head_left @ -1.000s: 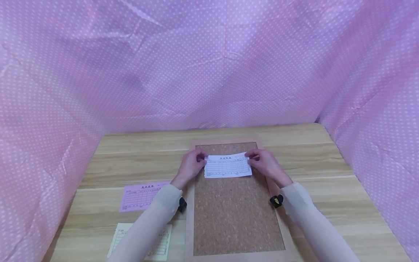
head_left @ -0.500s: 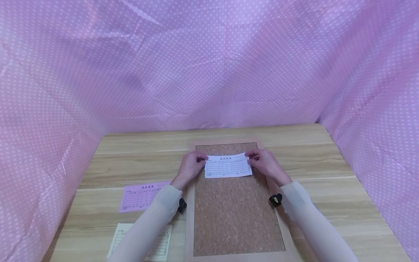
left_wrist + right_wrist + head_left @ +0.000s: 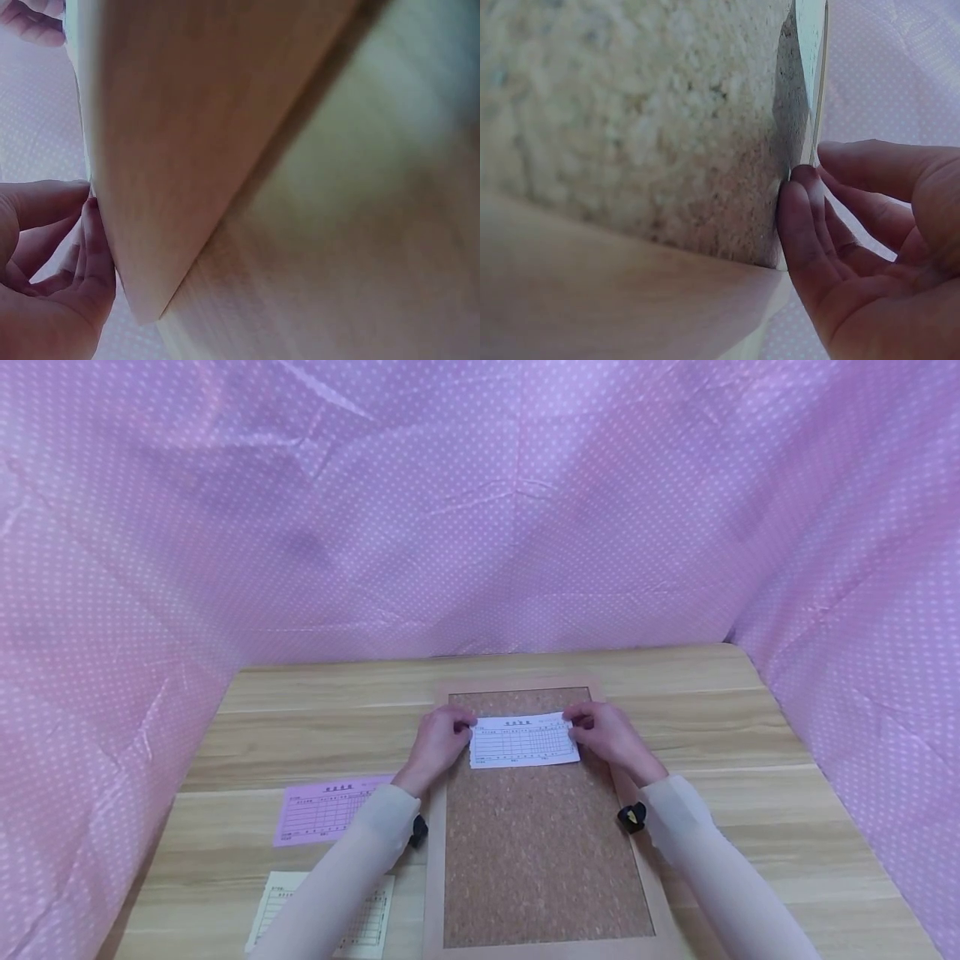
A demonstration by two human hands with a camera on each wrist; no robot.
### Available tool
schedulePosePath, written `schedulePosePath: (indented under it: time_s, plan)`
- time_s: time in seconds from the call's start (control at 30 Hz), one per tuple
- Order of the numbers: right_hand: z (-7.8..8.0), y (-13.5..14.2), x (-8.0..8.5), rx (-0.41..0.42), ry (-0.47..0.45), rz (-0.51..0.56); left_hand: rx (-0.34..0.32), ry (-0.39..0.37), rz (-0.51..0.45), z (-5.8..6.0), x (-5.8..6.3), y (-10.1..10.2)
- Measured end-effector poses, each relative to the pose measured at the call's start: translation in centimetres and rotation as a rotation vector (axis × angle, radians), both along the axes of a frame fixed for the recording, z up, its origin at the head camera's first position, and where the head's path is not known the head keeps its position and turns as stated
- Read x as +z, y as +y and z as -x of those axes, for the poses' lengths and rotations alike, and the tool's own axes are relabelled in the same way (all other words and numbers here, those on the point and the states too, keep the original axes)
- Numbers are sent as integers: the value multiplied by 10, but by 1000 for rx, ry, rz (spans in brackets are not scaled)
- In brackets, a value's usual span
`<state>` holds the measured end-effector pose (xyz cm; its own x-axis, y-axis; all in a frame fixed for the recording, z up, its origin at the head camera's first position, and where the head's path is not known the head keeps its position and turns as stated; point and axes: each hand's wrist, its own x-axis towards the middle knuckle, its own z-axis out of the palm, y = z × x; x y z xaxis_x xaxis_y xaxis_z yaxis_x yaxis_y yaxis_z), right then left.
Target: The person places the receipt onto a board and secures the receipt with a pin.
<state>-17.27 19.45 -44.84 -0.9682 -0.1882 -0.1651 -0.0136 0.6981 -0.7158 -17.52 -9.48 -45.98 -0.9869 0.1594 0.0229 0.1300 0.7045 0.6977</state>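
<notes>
A white printed form slip [image 3: 523,742] is stretched across the upper part of a framed cork board [image 3: 547,852]. My left hand [image 3: 438,739] pinches the slip's left edge near its upper corner. At the opposite edge my right hand [image 3: 609,739] pinches it between thumb and fingers, also near the top. In the left wrist view the left hand [image 3: 56,255] has thumb and fingertips together beside the wooden frame [image 3: 187,135]. The right wrist view has the right hand [image 3: 877,232] with its fingertips right at the cork surface [image 3: 652,127], the slip edge-on above them.
On the wooden table [image 3: 750,735], left of the board, lie a purple form slip [image 3: 318,810] and, nearer me, a pale yellow one [image 3: 367,927], both partly covered by my left sleeve. Pink dotted cloth [image 3: 480,527] hangs behind and at both sides.
Both hands keep their pinch on the white slip, which has shifted very slightly to the right. The other slips and the board stay where they were.
</notes>
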Motion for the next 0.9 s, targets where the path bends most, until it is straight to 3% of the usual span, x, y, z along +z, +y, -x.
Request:
schedulePosePath:
  time_s: [0.13, 0.27, 0.5, 0.7, 0.9]
  plan:
    - [-1, 2, 1, 20, 28, -18, -1, 15, 32, 0, -1, 1]
    - [-5, 6, 4, 65, 112, -43, -24, 43, 63, -3, -1, 1]
    - [-14, 8, 6, 209, 259, -119, -203, 111, 149, -14, 3, -5]
    - [-16, 10, 7, 333, 292, -203, -271, 5, 270, -19, 2, -8]
    - [-19, 11, 6, 344, 234, -220, -293, -27, 317, -21, -1, -8]
